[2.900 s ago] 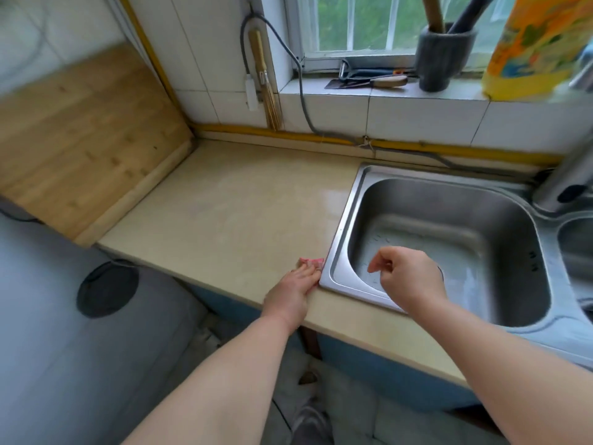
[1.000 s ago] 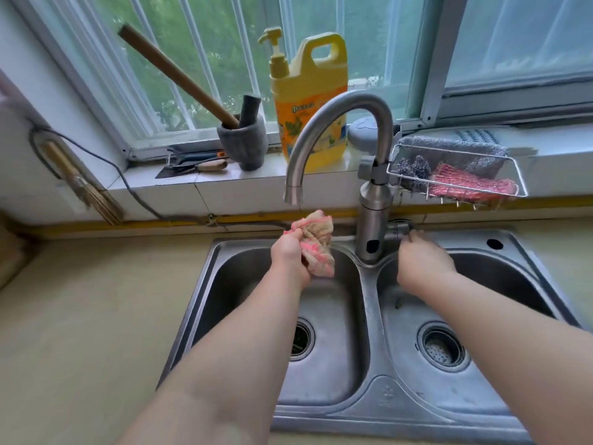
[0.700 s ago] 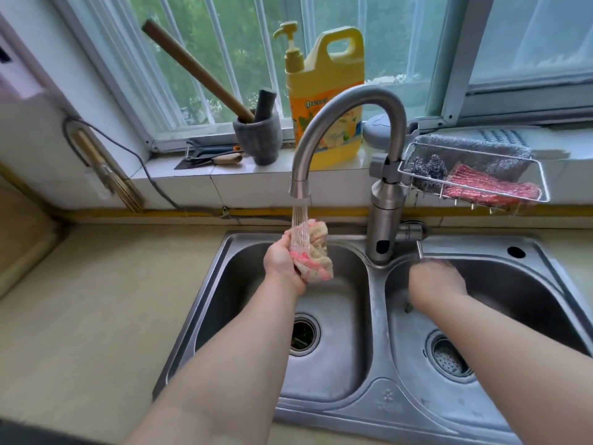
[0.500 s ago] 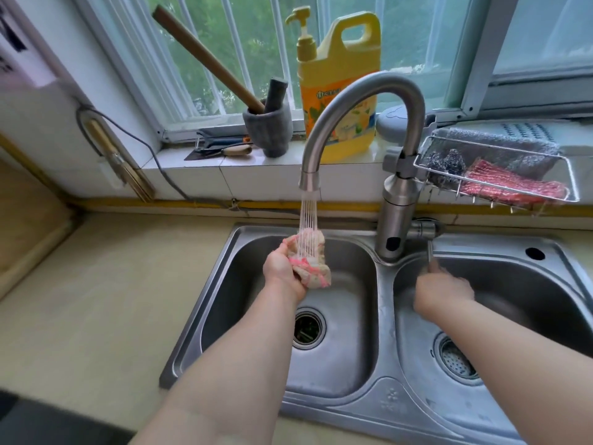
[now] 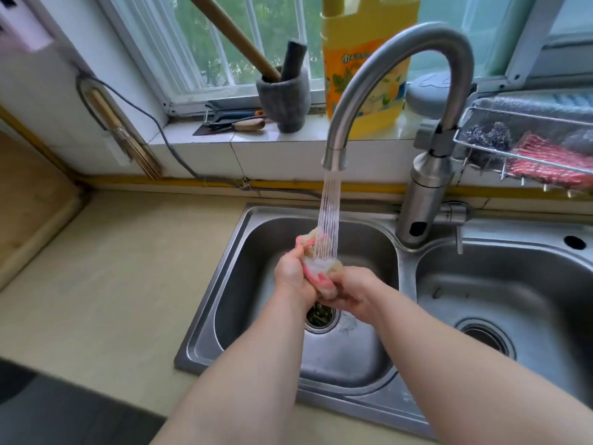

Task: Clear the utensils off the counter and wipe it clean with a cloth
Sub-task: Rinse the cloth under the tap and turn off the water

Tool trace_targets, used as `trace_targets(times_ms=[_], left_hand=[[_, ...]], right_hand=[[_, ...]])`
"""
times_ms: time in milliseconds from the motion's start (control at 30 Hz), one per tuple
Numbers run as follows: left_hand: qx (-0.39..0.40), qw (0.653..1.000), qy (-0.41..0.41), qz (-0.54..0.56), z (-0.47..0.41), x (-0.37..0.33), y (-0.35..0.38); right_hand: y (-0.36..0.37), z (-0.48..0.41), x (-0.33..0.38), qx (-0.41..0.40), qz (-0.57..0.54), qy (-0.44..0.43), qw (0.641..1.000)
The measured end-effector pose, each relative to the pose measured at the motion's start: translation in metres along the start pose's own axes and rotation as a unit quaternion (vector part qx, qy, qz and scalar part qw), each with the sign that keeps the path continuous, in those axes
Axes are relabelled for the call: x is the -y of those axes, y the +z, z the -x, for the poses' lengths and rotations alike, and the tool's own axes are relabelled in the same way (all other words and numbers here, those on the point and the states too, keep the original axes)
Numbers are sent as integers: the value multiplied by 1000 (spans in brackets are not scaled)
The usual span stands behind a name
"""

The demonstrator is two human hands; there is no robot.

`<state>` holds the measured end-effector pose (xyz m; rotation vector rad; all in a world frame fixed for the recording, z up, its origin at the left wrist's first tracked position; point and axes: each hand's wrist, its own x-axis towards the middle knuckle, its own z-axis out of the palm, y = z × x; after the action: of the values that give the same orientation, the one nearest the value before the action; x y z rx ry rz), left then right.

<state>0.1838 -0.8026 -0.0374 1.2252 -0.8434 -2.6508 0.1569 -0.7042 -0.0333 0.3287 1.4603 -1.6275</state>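
home kitchen, steel double sink, detergent jug (on windowsill), tiled wall

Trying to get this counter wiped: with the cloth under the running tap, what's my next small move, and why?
Probably squeeze the pink-and-cream cloth out over the left steel sink basin: left hand and right hand both grip it under water from the curved steel tap, so it looks soaked.

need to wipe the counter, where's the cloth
Head view, centre: the cloth is gripped by left hand and right hand over the left basin, under the tap.
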Motion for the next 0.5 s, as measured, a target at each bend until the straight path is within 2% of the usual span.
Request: trace_targets(times_ms=[67, 200, 233, 300, 367, 400, 433, 500], left_hand=[[-21, 999, 33, -9, -6, -4, -3], [-14, 999, 34, -22, -6, -3, -4], [-1, 999, 17, -51, -3, -3, -4], [14, 983, -10, -181, 6, 0, -6], [41, 943, -30, -329, 12, 1, -12], [64, 929, -40, -363, 15, 0, -15], [78, 926, -41, -368, 17, -1, -19], [63, 943, -12, -326, 16, -7, -27]], right_hand=[[0, -6, 1, -54, -13, -21, 998], [-1, -9, 3, -75, -118, -27, 990], [-2, -8, 3, -69, -148, -15, 986], [-4, -4, 3, -28, -207, 23, 978], [-8, -9, 1, -22, -228, 60, 972], [-10, -12, -1, -30, -222, 69, 972], [-10, -16, -4, -37, -215, 73, 973], [-8, -23, -10, -32, -213, 79, 973]])
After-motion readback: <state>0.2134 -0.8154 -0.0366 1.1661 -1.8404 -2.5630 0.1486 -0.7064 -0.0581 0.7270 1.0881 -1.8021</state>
